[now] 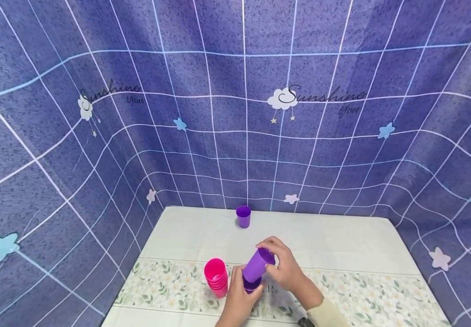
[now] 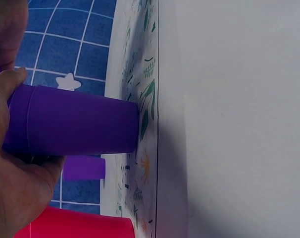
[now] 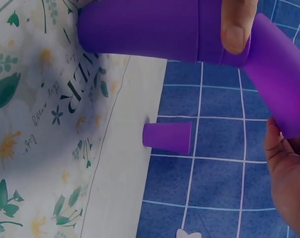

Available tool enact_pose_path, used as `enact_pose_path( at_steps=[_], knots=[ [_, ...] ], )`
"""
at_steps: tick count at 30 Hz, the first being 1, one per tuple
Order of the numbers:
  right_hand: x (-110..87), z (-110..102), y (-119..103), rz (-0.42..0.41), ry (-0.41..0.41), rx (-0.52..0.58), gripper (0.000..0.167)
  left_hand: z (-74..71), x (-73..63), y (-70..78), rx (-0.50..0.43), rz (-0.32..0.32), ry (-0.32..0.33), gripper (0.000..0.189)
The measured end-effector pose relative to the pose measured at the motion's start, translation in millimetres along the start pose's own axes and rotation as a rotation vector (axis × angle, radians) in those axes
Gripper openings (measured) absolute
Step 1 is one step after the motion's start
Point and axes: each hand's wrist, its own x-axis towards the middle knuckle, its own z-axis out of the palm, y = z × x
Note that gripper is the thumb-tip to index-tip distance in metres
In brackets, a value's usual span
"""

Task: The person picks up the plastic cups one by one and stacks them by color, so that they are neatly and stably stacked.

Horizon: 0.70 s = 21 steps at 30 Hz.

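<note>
My left hand (image 1: 238, 297) holds a stack of purple cups (image 2: 83, 121) upright on the table, fingers and thumb around its upper part. Just above it, my right hand (image 1: 286, 269) grips another purple cup (image 1: 255, 267) near its rim, between thumb and fingers. This cup leans, its mouth toward the upper right and its narrow end at the mouth of the stack. Left of the left hand stands a stack of several pink cups (image 1: 217, 278), mouths up.
A single purple cup (image 1: 243, 218) stands upright near the table's back edge. The white table cover (image 1: 321, 236) carries a floral band. Blue gridded curtains (image 1: 227, 150) rise behind the table and along both sides.
</note>
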Motion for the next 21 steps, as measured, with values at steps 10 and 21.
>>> enact_pose_path(
  at_steps=[10,21],
  knots=[
    [-2.0,5.3,-10.6,0.029,-0.062,0.014,0.053,-0.6,1.2,0.0,-0.003,0.005,-0.007,0.060],
    [-5.1,8.4,-12.8,0.033,-0.108,-0.051,0.055,-1.0,0.3,0.6,0.030,0.012,0.000,0.063]
  ],
)
